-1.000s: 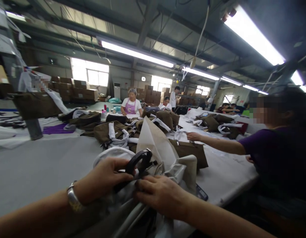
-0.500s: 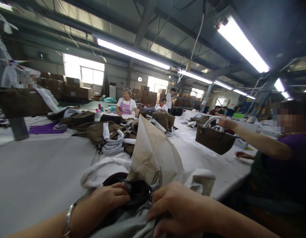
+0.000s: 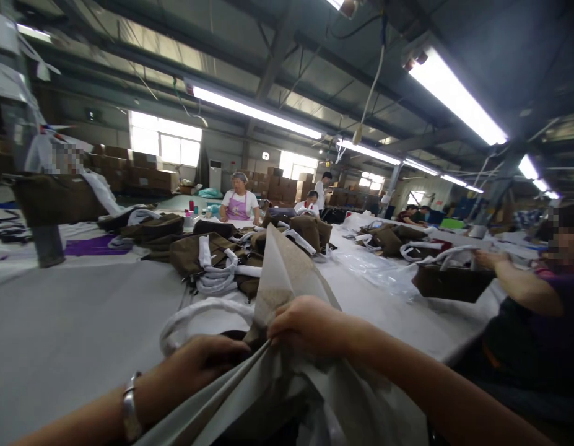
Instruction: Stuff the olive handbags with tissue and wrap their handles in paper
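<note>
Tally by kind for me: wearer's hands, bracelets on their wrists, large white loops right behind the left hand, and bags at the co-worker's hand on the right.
Wearer's hands (left hand, right hand): 2
Silver bracelet: 1
White loop: 1
Brown bag at the co-worker's hand: 1
Total: 5

Interior of a bag workshop, identified by strip lights (image 3: 256,113) beneath metal roof beams (image 3: 276,56), stacked cardboard boxes (image 3: 150,179) along the far wall (image 3: 227,148), brown bags (image 3: 184,254) heaped on a long white surface (image 3: 82,322), and several people (image 3: 240,203) stationed around it.
</note>
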Demonstrator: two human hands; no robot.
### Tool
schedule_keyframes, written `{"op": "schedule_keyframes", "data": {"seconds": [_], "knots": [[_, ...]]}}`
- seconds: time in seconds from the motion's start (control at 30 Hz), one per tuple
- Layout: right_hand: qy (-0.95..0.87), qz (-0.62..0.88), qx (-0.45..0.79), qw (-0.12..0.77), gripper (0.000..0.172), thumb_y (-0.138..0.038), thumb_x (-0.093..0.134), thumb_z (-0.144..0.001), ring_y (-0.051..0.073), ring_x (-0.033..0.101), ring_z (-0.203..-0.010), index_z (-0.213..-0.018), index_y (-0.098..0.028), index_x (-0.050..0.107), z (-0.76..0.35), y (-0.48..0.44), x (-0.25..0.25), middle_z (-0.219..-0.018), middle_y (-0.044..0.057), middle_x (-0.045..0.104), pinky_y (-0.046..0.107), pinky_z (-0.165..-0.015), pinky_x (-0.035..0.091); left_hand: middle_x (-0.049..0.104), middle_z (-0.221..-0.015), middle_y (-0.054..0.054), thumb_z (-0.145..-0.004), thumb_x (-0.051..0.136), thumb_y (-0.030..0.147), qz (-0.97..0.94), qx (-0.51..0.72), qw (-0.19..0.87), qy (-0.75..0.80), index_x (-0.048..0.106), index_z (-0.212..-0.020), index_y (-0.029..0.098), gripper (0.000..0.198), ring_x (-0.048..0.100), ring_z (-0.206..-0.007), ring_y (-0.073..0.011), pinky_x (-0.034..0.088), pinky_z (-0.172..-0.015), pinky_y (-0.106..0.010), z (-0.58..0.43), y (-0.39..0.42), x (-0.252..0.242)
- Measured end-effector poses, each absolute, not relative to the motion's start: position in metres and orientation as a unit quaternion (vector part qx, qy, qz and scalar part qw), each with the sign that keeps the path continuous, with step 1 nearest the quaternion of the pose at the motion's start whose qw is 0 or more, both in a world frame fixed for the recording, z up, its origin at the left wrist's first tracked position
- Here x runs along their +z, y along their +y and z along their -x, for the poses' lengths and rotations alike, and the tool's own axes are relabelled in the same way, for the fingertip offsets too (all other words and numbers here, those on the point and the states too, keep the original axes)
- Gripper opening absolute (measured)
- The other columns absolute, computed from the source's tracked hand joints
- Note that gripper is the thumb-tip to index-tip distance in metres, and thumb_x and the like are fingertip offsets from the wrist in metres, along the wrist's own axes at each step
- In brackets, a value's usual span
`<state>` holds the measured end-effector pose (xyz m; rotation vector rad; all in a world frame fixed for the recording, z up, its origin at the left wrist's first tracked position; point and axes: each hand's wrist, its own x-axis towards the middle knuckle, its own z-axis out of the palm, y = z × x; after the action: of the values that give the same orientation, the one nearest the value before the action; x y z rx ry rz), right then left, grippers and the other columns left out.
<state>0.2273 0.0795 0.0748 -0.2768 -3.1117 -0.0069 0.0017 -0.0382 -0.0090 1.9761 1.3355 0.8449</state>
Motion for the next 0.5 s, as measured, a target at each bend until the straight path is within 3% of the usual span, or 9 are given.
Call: {"op": "schedule_keyframes", "data": {"seconds": [0.1,0.17,0.27,0.4,0.43,0.5], "knots": [[-0.994,0.076,0.072,-0.014,0.019,-0.011,0.069,-0.09,0.014,0.073,-0.087,-0.103,-0.022,0.079,-0.233,0.086,0.073,-0.096,-0.002,0.079,0.019,-0.08,0.05,0.077,-0.115,-0.003,-0.104,0.044,0.049,-0.709,0.31,0.303,0.557,0.074,-0.119,0.024,0.042,0.071,-0.107,-0.0229,0.055,-0.091,-0.026,-0.012,-0.055,0.013],[-0.995,0.068,0.074,-0.015,0.018,-0.012,0.068,-0.091,0.014,0.073,-0.086,-0.102,-0.022,0.079,-0.234,0.085,0.069,-0.095,-0.001,0.079,0.019,-0.078,0.051,0.074,-0.126,-0.004,-0.096,0.057,0.05,-0.741,0.257,0.265,0.561,0.068,-0.131,0.026,0.044,0.07,-0.112,-0.0262,0.056,-0.094,-0.028,-0.025,-0.069,0.015],[-0.999,0.002,0.001,0.051,0.019,-0.025,0.06,-0.101,0.014,0.072,-0.092,-0.112,-0.021,0.075,-0.229,0.08,0.063,-0.108,0.001,0.077,0.022,-0.081,0.053,0.07,-0.135,-0.008,-0.083,0.07,0.026,-0.811,0.182,0.119,0.543,0.056,-0.145,0.023,0.064,0.07,-0.114,-0.0278,0.057,-0.097,-0.03,-0.042,-0.083,-0.003],[-0.967,-0.078,-0.19,0.152,0.03,-0.021,0.043,-0.109,0.023,0.053,-0.133,-0.132,-0.017,0.061,-0.218,0.08,0.053,-0.144,0.007,0.061,0.042,-0.115,0.038,0.069,-0.135,-0.012,-0.079,0.051,0.0,-0.844,0.154,-0.08,0.507,0.064,-0.135,0.016,0.06,0.071,-0.112,-0.0259,0.059,-0.094,-0.029,-0.053,-0.086,-0.031],[-0.959,-0.06,-0.229,0.154,0.032,-0.019,0.041,-0.109,0.025,0.053,-0.133,-0.136,-0.017,0.058,-0.217,0.081,0.05,-0.149,0.008,0.057,0.045,-0.114,0.038,0.07,-0.133,-0.012,-0.078,0.049,-0.002,-0.84,0.164,-0.11,0.505,0.067,-0.128,0.017,0.057,0.071,-0.111,-0.0257,0.059,-0.095,-0.031,-0.053,-0.086,-0.034],[-0.953,0.002,-0.273,0.135,0.036,-0.018,0.043,-0.108,0.025,0.063,-0.115,-0.142,-0.018,0.052,-0.216,0.085,0.046,-0.144,0.011,0.059,0.043,-0.097,0.047,0.075,-0.118,-0.009,-0.078,0.048,-0.003,-0.826,0.201,-0.143,0.506,0.069,-0.116,0.019,0.05,0.072,-0.099,-0.0238,0.059,-0.089,-0.03,-0.052,-0.087,-0.035]]}}
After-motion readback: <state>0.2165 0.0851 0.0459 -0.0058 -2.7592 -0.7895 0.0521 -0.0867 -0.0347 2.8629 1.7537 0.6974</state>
